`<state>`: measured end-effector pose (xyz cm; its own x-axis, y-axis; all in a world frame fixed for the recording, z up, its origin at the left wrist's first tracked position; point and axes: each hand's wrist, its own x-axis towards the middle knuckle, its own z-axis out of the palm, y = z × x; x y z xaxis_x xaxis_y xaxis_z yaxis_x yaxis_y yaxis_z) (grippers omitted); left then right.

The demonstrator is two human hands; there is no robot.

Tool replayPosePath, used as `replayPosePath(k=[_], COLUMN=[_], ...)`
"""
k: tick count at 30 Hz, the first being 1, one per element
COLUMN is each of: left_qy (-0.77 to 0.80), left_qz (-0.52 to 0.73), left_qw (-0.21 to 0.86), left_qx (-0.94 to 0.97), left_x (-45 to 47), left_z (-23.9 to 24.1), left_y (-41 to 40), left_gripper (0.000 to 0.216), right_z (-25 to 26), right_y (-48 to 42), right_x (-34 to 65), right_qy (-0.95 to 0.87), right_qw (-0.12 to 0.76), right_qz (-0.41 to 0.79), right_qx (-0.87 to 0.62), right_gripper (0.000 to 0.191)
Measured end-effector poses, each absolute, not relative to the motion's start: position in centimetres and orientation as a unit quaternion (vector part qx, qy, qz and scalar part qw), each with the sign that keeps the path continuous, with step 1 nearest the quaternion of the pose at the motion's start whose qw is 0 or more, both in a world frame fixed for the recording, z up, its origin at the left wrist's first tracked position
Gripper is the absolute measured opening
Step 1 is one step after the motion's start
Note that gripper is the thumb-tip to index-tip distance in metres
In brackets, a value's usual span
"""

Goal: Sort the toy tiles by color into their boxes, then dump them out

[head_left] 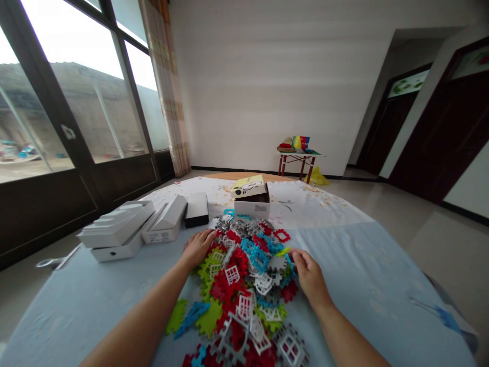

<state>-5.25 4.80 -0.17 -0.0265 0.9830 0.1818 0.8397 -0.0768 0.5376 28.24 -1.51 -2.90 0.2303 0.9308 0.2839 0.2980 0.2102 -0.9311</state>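
A heap of flat plastic interlocking pieces (244, 275) in red, green, blue, grey and white lies on a pale blue cloth. My left hand (197, 246) rests on the heap's left edge, fingers stretched flat over the pieces. My right hand (310, 278) is at the heap's right edge, fingers curled against the pieces near a yellow-green one (283, 251); what it holds, if anything, is hidden. Behind the heap stands a small open white box (252, 207) with a yellow lid.
White boxes (121, 229) and a black box (196, 209) lie at the left. Scissors (57, 262) lie at the table's left edge (46, 306). A small red-legged table (298, 159) with coloured things stands by the far wall. Large windows are left, dark doors right.
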Motion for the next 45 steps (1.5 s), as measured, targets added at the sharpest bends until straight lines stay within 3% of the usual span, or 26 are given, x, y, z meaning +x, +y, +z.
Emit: replayPosePath(k=[8, 15, 20, 24, 30, 35, 41, 45], left_qy=[0.581, 0.629, 0.606, 0.592, 0.555, 0.580, 0.583, 0.570], left_qz=[0.272, 0.294, 0.248, 0.206, 0.192, 0.209, 0.237, 0.253], left_qw=[0.211, 0.078, 0.110, 0.152, 0.181, 0.189, 0.195, 0.229], left_qx=[0.737, 0.716, 0.747, 0.764, 0.789, 0.764, 0.752, 0.747], left_x=[-2.6, -2.7, -1.7, -1.9, -3.5, -4.1, -2.1, -0.5], left_z=[1.9, 4.6, 3.1, 1.4, 0.9, 0.8, 0.5, 1.5], left_y=[3.6, 11.1, 16.7, 18.4, 16.3, 12.2, 9.1, 8.5], left_gripper=[0.057, 0.055, 0.045, 0.049, 0.046, 0.062, 0.057, 0.067], right_z=[-2.6, -2.8, -2.6, -2.4, -2.5, -2.6, -2.2, -1.9], right_y=[-1.7, -1.6, -1.6, -1.6, -1.8, -1.8, -1.6, -1.5], right_x=[28.2, 28.2, 28.1, 28.1, 28.0, 28.1, 28.6, 29.4], right_qy=[-0.534, -0.498, -0.502, -0.510, -0.519, -0.524, -0.511, -0.507], right_qw=[0.555, 0.577, 0.566, 0.564, 0.563, 0.564, 0.584, 0.597], right_qz=[0.289, 0.315, 0.317, 0.311, 0.294, 0.290, 0.265, 0.246], right_qx=[-0.569, -0.565, -0.572, -0.571, -0.572, -0.569, -0.572, -0.571], right_gripper=[0.046, 0.045, 0.043, 0.043, 0.042, 0.042, 0.042, 0.040])
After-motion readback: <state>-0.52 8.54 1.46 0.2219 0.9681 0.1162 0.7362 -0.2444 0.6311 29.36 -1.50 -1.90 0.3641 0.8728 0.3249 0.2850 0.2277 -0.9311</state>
